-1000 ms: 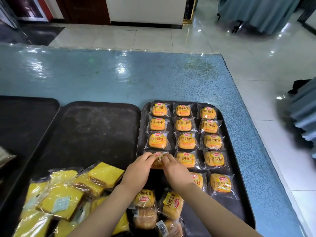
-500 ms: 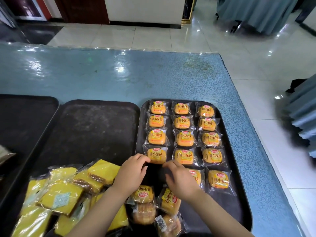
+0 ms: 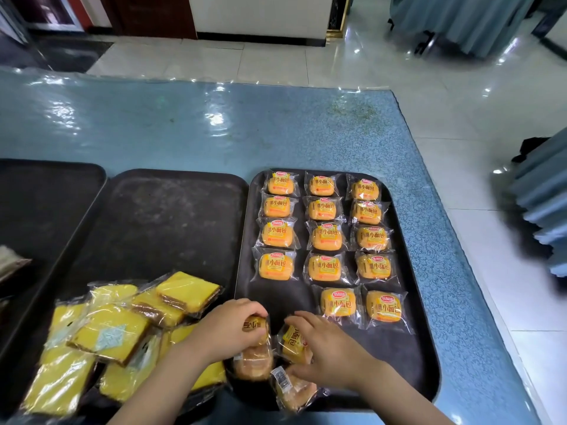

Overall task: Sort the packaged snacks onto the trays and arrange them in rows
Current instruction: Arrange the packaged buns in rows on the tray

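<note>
Several orange bun packets (image 3: 324, 233) lie in three neat columns on the right black tray (image 3: 408, 357). At that tray's near left corner sits a loose cluster of bun packets (image 3: 254, 363). My left hand (image 3: 227, 329) is closed around one bun packet (image 3: 254, 327) at the top of that cluster. My right hand (image 3: 325, 345) grips another bun packet (image 3: 294, 340) beside it. A heap of yellow cake packets (image 3: 113, 335) covers the near part of the middle black tray (image 3: 165, 219).
A third black tray (image 3: 43, 197) lies at the far left with a pale wrapper (image 3: 12, 262) on it. All trays rest on a glossy blue table (image 3: 214, 124); its right edge drops to a white tiled floor (image 3: 506, 271).
Both hands let go of the packet laid at the bottom of the left column, drew back toward me, and closed on two packets in the near cluster.
</note>
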Tool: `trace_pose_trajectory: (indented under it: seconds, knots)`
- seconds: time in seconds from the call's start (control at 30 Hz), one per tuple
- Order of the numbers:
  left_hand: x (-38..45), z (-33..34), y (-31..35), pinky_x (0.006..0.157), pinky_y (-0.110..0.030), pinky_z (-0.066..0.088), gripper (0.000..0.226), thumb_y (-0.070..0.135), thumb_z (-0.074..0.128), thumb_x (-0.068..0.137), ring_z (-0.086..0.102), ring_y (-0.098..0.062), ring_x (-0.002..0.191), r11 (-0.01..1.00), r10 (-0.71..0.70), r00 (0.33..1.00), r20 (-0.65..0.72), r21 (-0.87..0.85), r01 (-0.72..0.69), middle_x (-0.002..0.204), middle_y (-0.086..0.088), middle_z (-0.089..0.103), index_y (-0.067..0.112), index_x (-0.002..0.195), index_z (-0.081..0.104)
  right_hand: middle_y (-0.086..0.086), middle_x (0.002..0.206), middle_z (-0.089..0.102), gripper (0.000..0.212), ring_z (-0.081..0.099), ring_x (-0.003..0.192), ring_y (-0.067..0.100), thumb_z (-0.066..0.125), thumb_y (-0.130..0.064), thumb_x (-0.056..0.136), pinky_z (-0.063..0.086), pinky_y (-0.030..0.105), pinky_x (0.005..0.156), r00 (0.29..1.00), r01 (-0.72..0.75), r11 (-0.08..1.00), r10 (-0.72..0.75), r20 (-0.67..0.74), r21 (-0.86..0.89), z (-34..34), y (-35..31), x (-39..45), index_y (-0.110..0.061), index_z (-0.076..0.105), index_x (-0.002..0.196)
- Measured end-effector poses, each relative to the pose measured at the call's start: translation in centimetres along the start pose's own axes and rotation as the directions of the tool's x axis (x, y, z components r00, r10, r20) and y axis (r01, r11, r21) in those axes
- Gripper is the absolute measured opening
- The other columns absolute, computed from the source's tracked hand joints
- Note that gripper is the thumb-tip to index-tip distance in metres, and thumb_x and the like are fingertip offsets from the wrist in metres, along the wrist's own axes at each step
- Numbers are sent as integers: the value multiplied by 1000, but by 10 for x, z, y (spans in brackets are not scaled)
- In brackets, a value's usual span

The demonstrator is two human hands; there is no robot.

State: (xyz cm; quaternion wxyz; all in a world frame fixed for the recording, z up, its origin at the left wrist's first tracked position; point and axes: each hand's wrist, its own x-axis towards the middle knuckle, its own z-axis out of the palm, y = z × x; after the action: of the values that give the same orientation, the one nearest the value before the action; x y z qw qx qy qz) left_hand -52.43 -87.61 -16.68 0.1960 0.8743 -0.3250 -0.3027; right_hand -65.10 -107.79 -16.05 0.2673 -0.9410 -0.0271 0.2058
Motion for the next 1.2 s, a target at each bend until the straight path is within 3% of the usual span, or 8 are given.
trace_pose_trajectory:
  seconds: [0.2, 0.37, 0.57, 0.7, 0.8, 0.97, 1.07, 1.2]
  knots:
    - [-9, -12, 3, 89, -21, 47, 28, 43, 62, 87, 54, 2, 102, 997, -64, 993, 94, -35, 68, 113, 23, 54, 41, 114, 57, -14, 148, 32, 72, 29, 135, 9, 59, -36, 82, 27, 24, 111, 993, 4, 996, 7, -114, 91, -1, -3, 0, -32, 29, 147]
    - [-7, -20, 3, 84, -21, 50, 18, 47, 57, 91, 56, 5, 96, 991, -90, 994, 66, -90, 96, 104, 24, 60, 40, 106, 63, -19, 143, 34, 69, 27, 132, 2, 61, -35, 79, 26, 20, 110, 981, 35, 992, -11, -194, 121, -7, -1, 0, -34, 32, 142]
    - [-5, -25, 6, 85, -16, 45, 31, 37, 61, 91, 55, -1, 108, 996, -85, 968, 237, -9, 89, 119, 18, 59, 35, 122, 60, -16, 133, 41, 63, 40, 123, 6, 63, -37, 79, 39, 34, 106, 918, -4, 971, 99, -384, 241, -23, -3, 7, -31, 38, 137]
    - [1, -17, 11, 85, -16, 46, 26, 23, 50, 98, 57, 0, 104, 975, -109, 990, 90, -183, 124, 115, 16, 63, 31, 122, 58, -18, 138, 38, 62, 32, 133, 3, 60, -35, 80, 30, 35, 114, 953, 160, 952, -81, -291, 261, -26, -23, 10, -36, 35, 136]
    - [1, -14, 15, 97, -26, 48, 31, 13, 37, 104, 60, -3, 109, 822, -211, 971, -110, -558, 115, 114, 14, 67, 29, 121, 59, -16, 143, 38, 65, 19, 137, -8, 62, -26, 83, 10, 33, 121, 947, 265, 938, -210, -245, 222, -24, -35, 12, -31, 34, 141]
    - [-7, -21, 28, 85, -24, 52, 27, 35, 44, 103, 66, -4, 99, 620, -280, 959, 44, -755, 216, 101, 11, 73, 31, 104, 71, -14, 149, 35, 67, 23, 142, 0, 61, -16, 85, 4, 36, 123, 934, 333, 907, -279, -222, 259, -21, -39, 10, -25, 32, 145]
    - [-7, -20, 26, 90, -36, 54, 24, 30, 50, 101, 69, -15, 101, 498, -287, 956, 69, -841, 210, 104, 1, 74, 26, 104, 73, -21, 149, 32, 63, 22, 143, 0, 60, -15, 86, 10, 32, 122, 913, 345, 907, -265, -311, 240, -17, -37, 9, -28, 34, 142]
    - [-7, -19, 23, 86, -39, 57, 22, 12, 52, 99, 69, -25, 103, 219, -334, 941, 60, -966, 140, 112, -13, 71, 12, 120, 61, -17, 142, 38, 55, 33, 135, -1, 63, -23, 90, 34, 24, 111, 861, 184, 924, 13, -508, 335, -4, -27, 7, -32, 36, 137]
